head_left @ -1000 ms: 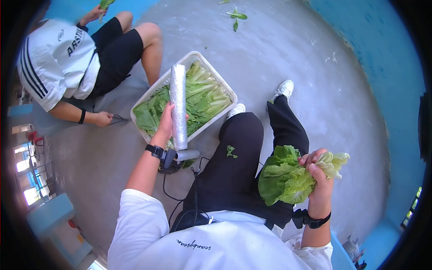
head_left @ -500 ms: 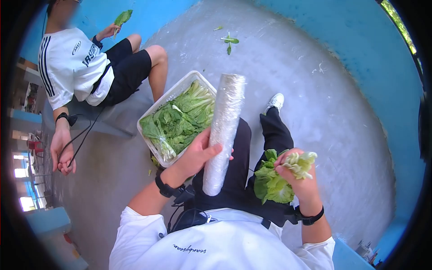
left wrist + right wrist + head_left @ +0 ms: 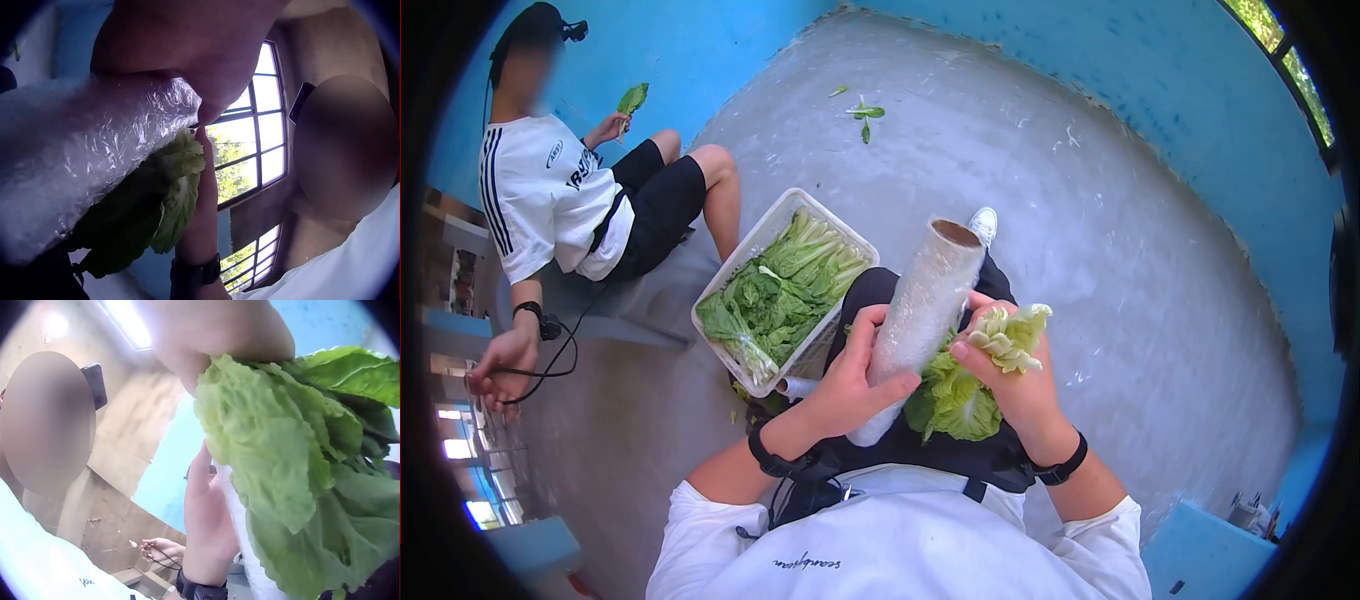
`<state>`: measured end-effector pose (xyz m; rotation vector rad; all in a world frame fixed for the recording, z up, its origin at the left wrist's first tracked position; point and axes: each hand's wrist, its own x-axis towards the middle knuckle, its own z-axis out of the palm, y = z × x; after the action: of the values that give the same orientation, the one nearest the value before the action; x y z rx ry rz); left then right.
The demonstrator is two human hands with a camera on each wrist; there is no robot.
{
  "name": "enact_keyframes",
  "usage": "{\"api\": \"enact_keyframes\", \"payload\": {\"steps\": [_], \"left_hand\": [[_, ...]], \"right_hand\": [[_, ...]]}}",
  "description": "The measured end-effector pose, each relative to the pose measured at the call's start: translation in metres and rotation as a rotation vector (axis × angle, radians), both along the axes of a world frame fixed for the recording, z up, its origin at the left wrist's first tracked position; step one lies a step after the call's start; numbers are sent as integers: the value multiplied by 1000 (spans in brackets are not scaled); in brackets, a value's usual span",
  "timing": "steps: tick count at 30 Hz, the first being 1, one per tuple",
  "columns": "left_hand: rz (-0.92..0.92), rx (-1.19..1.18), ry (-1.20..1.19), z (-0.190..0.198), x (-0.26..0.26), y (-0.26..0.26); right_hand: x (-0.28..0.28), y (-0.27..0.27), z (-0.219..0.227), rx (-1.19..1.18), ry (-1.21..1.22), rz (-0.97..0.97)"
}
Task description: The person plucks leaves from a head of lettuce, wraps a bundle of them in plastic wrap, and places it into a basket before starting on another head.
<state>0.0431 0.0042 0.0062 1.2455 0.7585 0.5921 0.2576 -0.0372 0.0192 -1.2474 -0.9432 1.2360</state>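
My left hand [image 3: 850, 385] grips a thick roll of clear plastic wrap [image 3: 920, 315] around its lower half, thumb across the front. The roll stands tilted over my lap, its brown cardboard core showing at the top end. Close beside it, my right hand [image 3: 1022, 390] holds a bunch of leafy lettuce [image 3: 960, 405], pale stem ends up and green leaves hanging down. In the left wrist view the shiny wrap [image 3: 94, 162] overlaps part of the lettuce [image 3: 178, 206]. Broad leaves [image 3: 269, 444] fill much of the right wrist view, with the roll's edge behind them.
A white plastic basket [image 3: 815, 345] of leafy greens [image 3: 785, 285] stands on the floor at left. Another roll [image 3: 797, 388] lies by its corner. Beyond sits another person [image 3: 565, 190], holding a leaf [image 3: 633, 98] and a black cable [image 3: 550, 374]. Loose leaves [image 3: 864, 113] lie on the floor.
My left hand has brought the wrap roll from over the basket rightward to my lap. My right hand has moved left with the lettuce, so the two are now side by side.
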Motion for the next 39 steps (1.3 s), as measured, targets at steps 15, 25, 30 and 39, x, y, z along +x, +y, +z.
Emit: {"api": "enact_keyframes", "payload": {"steps": [15, 25, 30, 39], "left_hand": [[-46, 40, 45, -37, -12, -14], [18, 69, 38, -47, -25, -22], [92, -20, -16, -48, -21, -17], [-119, -493, -372, -75, -39, -5]], "right_hand": [[-20, -16, -30, 23, -193, -180], [-32, -21, -43, 71, -20, -183], [-19, -26, -41, 119, 101, -40], [-1, -40, -29, 165, 94, 93]]}}
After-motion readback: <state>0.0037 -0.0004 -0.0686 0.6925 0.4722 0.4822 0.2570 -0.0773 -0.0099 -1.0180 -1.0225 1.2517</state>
